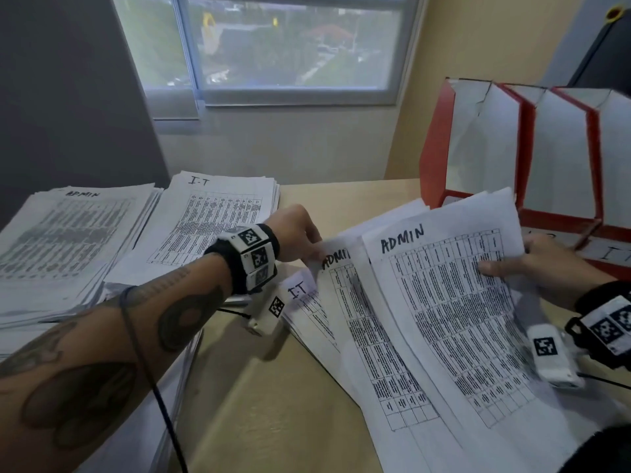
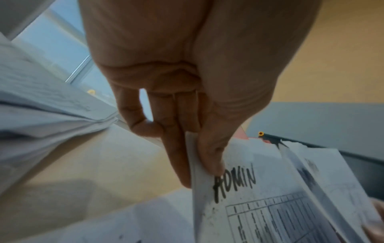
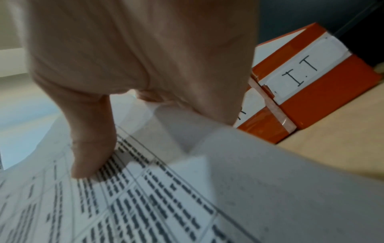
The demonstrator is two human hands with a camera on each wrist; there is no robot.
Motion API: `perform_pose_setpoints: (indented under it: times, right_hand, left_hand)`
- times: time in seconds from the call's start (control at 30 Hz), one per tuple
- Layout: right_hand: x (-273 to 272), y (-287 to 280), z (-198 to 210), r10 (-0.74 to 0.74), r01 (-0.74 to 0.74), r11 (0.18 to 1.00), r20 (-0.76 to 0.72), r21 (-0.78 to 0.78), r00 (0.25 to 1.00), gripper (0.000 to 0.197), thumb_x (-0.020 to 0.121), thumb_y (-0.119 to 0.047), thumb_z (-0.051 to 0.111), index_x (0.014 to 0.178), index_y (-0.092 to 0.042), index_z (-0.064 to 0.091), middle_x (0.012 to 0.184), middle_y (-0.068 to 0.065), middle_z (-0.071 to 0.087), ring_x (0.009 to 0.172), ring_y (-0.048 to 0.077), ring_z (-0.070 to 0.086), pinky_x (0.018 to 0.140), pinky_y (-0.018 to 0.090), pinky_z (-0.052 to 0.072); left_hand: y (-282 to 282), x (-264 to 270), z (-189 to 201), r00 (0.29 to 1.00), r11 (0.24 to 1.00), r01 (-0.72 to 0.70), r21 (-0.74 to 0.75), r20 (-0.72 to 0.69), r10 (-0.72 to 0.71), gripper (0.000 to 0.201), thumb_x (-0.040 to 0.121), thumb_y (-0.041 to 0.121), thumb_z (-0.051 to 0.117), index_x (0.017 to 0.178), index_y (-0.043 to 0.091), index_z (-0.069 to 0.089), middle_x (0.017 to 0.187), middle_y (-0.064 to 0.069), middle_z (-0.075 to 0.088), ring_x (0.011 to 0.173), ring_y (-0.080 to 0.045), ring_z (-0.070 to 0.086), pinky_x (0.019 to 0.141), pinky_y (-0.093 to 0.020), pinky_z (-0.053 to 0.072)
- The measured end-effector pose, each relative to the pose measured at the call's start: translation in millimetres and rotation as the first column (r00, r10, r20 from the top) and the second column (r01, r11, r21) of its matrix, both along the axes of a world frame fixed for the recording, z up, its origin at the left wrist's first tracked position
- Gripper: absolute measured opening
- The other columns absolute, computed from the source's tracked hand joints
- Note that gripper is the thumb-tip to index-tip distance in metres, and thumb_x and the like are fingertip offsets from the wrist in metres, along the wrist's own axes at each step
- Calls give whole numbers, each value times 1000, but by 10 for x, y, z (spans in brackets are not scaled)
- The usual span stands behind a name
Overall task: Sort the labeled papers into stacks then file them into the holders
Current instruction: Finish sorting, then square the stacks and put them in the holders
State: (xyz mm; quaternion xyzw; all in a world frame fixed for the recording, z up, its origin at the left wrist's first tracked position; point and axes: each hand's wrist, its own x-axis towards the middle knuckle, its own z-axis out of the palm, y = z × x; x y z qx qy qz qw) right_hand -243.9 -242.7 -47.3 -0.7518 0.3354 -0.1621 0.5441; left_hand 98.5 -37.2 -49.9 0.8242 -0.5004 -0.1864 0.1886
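Two hands part a fan of labeled papers on the counter [image 1: 273,421].

The left hand [image 1: 297,233], forearm stretched across from the left, pinches the top corner of an ADMIN sheet [image 2: 239,189] between thumb and fingers. The right hand [image 1: 543,264] grips the upper ADMIN sheet [image 1: 454,302] at its right edge, thumb pressed on the print, fingers apparently underneath. An I-T sheet [image 1: 300,291] lies below. Sorted ADMIN stack [image 1: 68,240] and I-T stack [image 1: 218,220] sit far left; orange file holders [image 1: 440,141] stand just behind the fan.

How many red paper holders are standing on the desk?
3, side by side at the desk's far right: the left holder, the middle holder, the right holder. More may be hidden beyond the picture's edge.
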Motion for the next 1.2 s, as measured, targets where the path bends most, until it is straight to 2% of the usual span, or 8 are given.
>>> perform_pose_setpoints:
  times: [0.13,0.27,0.47,0.67,0.9,1.0,1.13,1.2]
  right_hand:
    - [113,23,-60,-27,29,999,54,-38,998,69,56,-32,97,114,-3,74,112,10,79,98,23,78,87,39,57]
    - [192,2,-128,-82,88,990,63,-106,995,58,56,-21,95,109,-4,76,103,7,81,96,26,78,88,43,59]
    - [212,29,-161,-74,81,988,64,-131,995,54,56,-19,89,104,1,76,96,9,81,96,32,78,80,39,59]
    - [173,39,-183,-26,38,989,84,-145,996,108,23,-77,93,103,-5,78,98,10,81,89,27,79,81,44,59]
    - [202,28,-201,-50,69,988,138,-135,989,87,42,-57,100,108,-5,77,103,11,80,99,32,77,91,46,57]
    - [199,47,-164,-58,77,987,140,-139,988,100,30,-66,99,107,-5,78,101,11,81,93,28,79,81,45,64]
    - [204,77,-130,-99,122,976,136,-178,986,59,55,-28,91,106,-2,76,99,10,81,97,33,77,78,36,66]
    - [198,101,-121,-86,106,979,122,-172,989,79,42,-46,99,105,-2,77,98,9,81,93,27,79,73,29,65]
  left_hand:
    - [71,28,4,971,987,-44,-153,-239,6,27,66,20,98,78,27,75,65,11,75,60,-7,65,75,-28,55]
    - [134,42,12,932,972,-62,-226,-362,-25,44,63,10,99,96,21,72,87,1,81,91,-26,77,96,-44,59]
    - [283,33,4,943,919,128,-372,-241,-229,70,80,14,89,131,39,49,113,4,68,83,-8,74,86,-33,62]
    - [305,73,-37,963,941,232,-247,-78,-258,40,80,27,89,110,48,72,122,16,71,95,-12,73,95,-43,59]
    - [245,-60,10,977,971,206,-121,90,-196,32,89,48,77,112,27,80,102,7,76,83,-13,65,86,-32,55]
    - [228,-63,8,983,974,184,-131,50,-178,20,92,39,77,94,21,85,84,3,79,75,-15,70,76,-30,56]
    - [218,-59,19,995,978,93,-188,-12,-97,26,76,43,90,66,22,80,57,7,67,52,-14,56,58,-29,49]
    - [212,-62,21,997,976,58,-209,-35,-67,29,69,47,93,61,24,77,52,8,62,44,-6,46,50,-24,42]
